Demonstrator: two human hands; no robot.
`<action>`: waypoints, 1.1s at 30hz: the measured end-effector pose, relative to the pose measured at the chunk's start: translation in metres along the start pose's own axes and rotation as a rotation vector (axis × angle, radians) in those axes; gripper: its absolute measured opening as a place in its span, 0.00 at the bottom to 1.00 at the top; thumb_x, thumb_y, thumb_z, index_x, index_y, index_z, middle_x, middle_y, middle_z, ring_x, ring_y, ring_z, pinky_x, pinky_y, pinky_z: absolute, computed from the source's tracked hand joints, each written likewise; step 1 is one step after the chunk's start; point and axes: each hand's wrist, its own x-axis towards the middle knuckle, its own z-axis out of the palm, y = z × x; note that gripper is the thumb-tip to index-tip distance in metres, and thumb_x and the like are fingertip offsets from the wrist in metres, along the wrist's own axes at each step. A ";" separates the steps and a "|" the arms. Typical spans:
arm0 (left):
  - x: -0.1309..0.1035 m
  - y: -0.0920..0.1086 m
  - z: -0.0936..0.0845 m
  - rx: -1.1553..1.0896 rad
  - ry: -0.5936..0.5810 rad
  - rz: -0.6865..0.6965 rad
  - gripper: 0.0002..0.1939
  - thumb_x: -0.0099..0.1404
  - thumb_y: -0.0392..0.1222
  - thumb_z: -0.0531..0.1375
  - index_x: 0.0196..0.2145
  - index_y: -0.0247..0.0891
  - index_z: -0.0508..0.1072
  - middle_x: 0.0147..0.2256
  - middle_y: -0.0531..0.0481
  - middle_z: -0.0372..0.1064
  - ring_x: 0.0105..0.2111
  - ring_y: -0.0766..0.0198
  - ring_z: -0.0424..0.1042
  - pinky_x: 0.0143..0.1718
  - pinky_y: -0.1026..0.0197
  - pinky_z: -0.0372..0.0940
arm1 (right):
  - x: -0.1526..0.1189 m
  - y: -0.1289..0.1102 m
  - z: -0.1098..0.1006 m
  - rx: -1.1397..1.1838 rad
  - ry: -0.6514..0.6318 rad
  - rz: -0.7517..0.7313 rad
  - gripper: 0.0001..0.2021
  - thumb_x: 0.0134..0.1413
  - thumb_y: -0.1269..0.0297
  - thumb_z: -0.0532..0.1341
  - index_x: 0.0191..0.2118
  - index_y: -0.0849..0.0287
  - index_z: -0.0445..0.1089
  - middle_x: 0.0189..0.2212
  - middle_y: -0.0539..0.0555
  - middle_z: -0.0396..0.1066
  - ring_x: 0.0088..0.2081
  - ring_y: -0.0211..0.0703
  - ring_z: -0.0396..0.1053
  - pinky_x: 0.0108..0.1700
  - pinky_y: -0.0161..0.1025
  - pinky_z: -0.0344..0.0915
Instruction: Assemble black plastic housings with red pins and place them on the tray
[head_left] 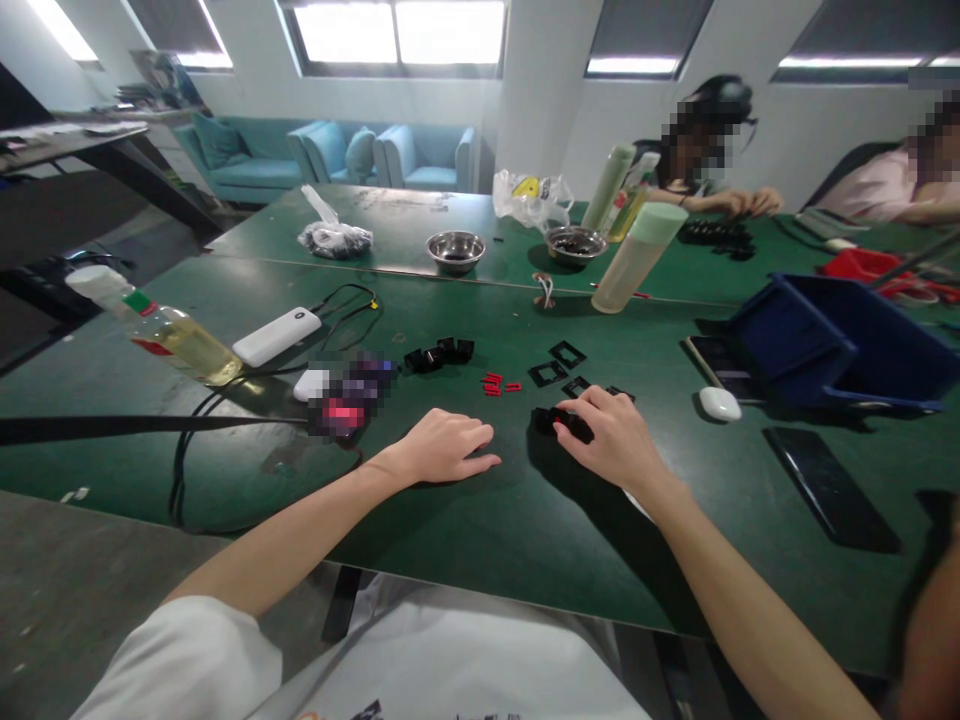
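Observation:
On the green table (pixel 465 535), my left hand (pixel 450 447) rests with its fingers apart and nothing in them. My right hand (pixel 611 440) is closed around a small black part (pixel 574 421), which shows between thumb and fingers; its underside is hidden. Several flat black frames (pixel 547 374) lie just beyond my right hand, one partly covered by it. Small red pieces (pixel 492 384) are scattered between and beyond the two hands. A cluster of black block-like parts (pixel 439 355) sits farther back, beyond my left hand.
Left: an oil-coloured bottle (pixel 184 342), white power bank (pixel 277 336), cables and a pixelated phone. Back: metal bowls (pixel 456 252), plastic bags and a green-capped bottle (pixel 637 260). Right: a blue bin (pixel 847 345), white case (pixel 719 404) and dark phone (pixel 831 488). Two people sit across; an arm shows lower right.

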 end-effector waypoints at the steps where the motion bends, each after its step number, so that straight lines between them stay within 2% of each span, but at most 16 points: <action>1: 0.000 0.000 0.000 -0.001 -0.002 0.000 0.18 0.77 0.57 0.59 0.37 0.40 0.72 0.32 0.52 0.76 0.34 0.60 0.77 0.30 0.59 0.54 | 0.000 0.000 0.000 0.002 -0.002 0.000 0.15 0.68 0.56 0.59 0.48 0.60 0.78 0.41 0.60 0.75 0.40 0.53 0.72 0.47 0.49 0.62; 17: 0.000 0.000 0.000 -0.024 -0.043 -0.007 0.19 0.78 0.57 0.58 0.37 0.39 0.71 0.33 0.51 0.76 0.35 0.60 0.77 0.32 0.61 0.57 | 0.000 0.000 -0.003 0.024 -0.006 -0.002 0.15 0.67 0.56 0.60 0.48 0.58 0.79 0.41 0.60 0.75 0.40 0.53 0.71 0.45 0.49 0.62; 33: 0.001 0.001 -0.001 -0.020 -0.028 -0.007 0.18 0.77 0.57 0.59 0.37 0.39 0.71 0.32 0.51 0.76 0.34 0.60 0.78 0.31 0.60 0.56 | 0.000 0.001 -0.006 0.038 0.044 -0.019 0.16 0.70 0.52 0.59 0.49 0.57 0.78 0.39 0.59 0.75 0.37 0.51 0.71 0.43 0.48 0.62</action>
